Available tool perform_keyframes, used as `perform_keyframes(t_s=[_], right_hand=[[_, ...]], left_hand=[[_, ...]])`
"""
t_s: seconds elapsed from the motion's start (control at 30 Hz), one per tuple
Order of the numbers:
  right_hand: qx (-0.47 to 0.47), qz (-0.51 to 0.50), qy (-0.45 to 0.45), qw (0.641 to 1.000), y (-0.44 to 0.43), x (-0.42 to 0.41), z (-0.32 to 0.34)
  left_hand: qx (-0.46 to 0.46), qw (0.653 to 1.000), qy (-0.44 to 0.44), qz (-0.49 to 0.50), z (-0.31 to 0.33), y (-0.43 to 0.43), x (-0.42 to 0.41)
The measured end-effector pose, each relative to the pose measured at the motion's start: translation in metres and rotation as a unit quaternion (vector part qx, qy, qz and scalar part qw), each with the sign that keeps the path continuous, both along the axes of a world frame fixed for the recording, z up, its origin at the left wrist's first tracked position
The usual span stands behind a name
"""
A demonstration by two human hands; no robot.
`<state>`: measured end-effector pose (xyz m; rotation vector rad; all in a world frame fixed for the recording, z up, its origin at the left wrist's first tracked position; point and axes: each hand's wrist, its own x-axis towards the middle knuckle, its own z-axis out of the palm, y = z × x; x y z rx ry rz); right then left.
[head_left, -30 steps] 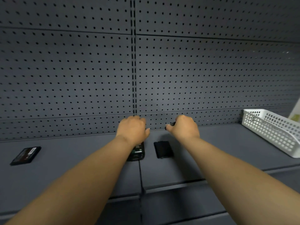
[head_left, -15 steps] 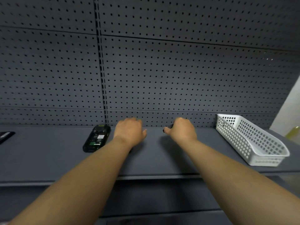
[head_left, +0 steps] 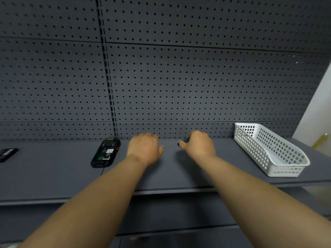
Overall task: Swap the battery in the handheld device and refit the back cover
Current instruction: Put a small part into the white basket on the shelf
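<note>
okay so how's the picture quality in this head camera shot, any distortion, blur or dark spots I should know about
Head view: wide-angle bending curves the pegboard lines and the shelf edge; lighting is dim and even, with soft shadows under both hands; a few small glints sit on the pegboard's upper right; the dark object in the right hand and the black item at the left edge are too soft to identify.

Device: black handheld, lying flat on grey shelf, back up, cover off, bay open showing green board and white label; long axis runs front to back, slightly tilted. Battery: flat black slab at far left edge, partly cut off, well apart from device. Small dark object in right hand; identity unclear.
</note>
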<state>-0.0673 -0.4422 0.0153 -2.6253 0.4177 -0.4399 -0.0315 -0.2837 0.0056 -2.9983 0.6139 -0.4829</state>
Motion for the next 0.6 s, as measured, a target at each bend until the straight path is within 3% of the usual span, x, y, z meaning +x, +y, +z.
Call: perform_keyframes(t_s=[0.6], right_hand=[[-0.013, -0.014, -0.027, 0.999, -0.028, -0.014, 0.005]], left_hand=[[0.007, 1.0, -0.011, 0.005, 0.002, -0.017, -0.007]])
